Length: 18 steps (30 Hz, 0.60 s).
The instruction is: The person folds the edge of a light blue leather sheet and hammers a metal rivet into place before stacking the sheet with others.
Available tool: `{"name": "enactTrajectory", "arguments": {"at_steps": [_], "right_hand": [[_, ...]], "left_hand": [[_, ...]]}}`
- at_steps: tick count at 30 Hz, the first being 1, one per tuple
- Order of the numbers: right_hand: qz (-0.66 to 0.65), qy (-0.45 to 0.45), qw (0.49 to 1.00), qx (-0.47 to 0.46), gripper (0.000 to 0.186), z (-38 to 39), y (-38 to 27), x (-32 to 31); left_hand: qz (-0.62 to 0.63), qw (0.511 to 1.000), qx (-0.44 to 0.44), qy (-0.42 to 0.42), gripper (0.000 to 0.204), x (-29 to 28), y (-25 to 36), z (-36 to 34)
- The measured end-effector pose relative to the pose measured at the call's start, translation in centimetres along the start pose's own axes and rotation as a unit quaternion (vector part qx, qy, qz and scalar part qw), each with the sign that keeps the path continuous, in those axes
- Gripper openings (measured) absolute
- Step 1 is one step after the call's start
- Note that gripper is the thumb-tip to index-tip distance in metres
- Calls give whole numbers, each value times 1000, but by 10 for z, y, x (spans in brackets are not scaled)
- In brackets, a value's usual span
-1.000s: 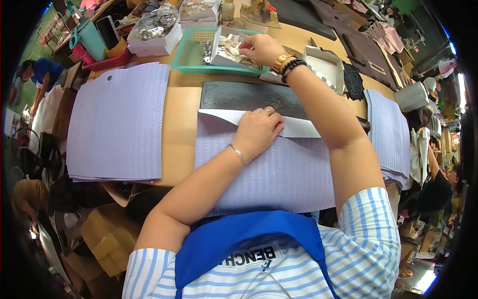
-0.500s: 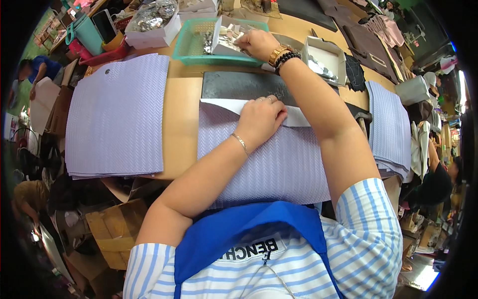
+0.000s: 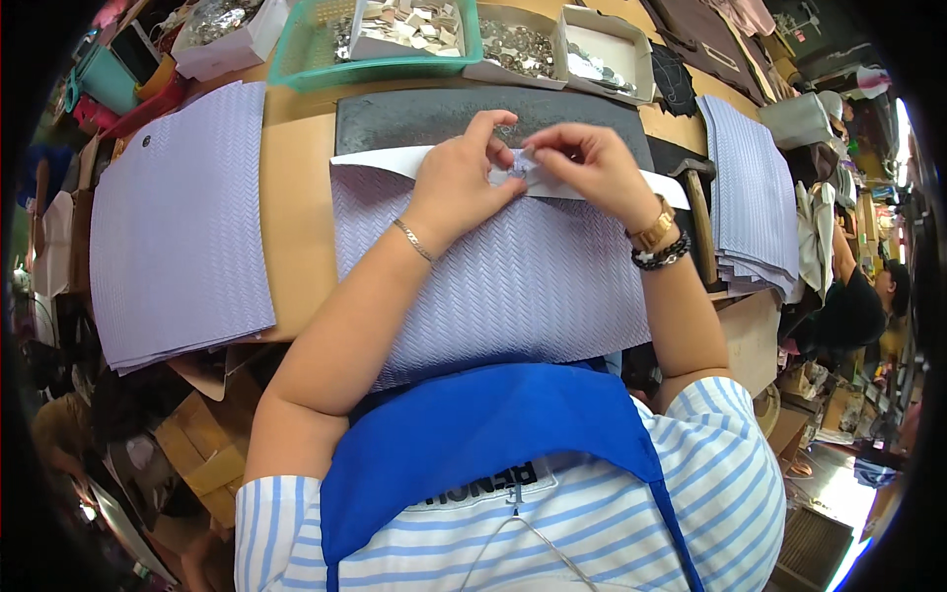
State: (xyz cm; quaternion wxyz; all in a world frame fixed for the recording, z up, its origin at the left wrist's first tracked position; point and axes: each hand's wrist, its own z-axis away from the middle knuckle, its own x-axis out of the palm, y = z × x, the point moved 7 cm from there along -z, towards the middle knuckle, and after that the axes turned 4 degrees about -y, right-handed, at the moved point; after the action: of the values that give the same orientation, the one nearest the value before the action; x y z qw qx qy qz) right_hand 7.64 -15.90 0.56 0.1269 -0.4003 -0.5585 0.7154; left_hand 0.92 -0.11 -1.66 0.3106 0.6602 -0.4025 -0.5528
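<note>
A lavender sheet with an embossed woven pattern (image 3: 513, 286) lies in front of me. Its far edge curls up and shows a white backing (image 3: 385, 160). My left hand (image 3: 464, 178) grips that edge near the middle, thumb on the near side and fingers curled behind. Just right of it, my right hand (image 3: 597, 173) pinches with thumb and forefinger at the same edge. A small pale piece (image 3: 530, 155) shows at its fingertips, too small to make out well. Beneath the sheet's far edge is a dark slab (image 3: 424, 111).
Stacks of lavender sheets lie to the left (image 3: 182, 227) and right (image 3: 755, 197). A hammer (image 3: 699, 212) rests right of the sheet. Behind stand a green basket (image 3: 296, 49), a box of small pale pieces (image 3: 414, 28) and an open white box of metal parts (image 3: 607, 54).
My right hand has come back from the box of pale pieces to the sheet's far edge, beside my left hand. My left hand still holds that edge. The whole view has shifted.
</note>
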Motion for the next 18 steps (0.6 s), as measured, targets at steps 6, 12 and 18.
{"name": "enactTrajectory", "arguments": {"at_steps": [6, 12, 18], "right_hand": [[0, 15, 999, 28, 20, 1, 22, 11], [-26, 53, 998, -7, 18, 2, 31, 7], [-48, 90, 995, -9, 19, 1, 38, 7]], "left_hand": [[81, 996, -34, 2, 49, -1, -10, -3], [94, 994, -48, 4, 38, -1, -6, -4], [87, 995, -55, 1, 39, -1, -7, -6]]}}
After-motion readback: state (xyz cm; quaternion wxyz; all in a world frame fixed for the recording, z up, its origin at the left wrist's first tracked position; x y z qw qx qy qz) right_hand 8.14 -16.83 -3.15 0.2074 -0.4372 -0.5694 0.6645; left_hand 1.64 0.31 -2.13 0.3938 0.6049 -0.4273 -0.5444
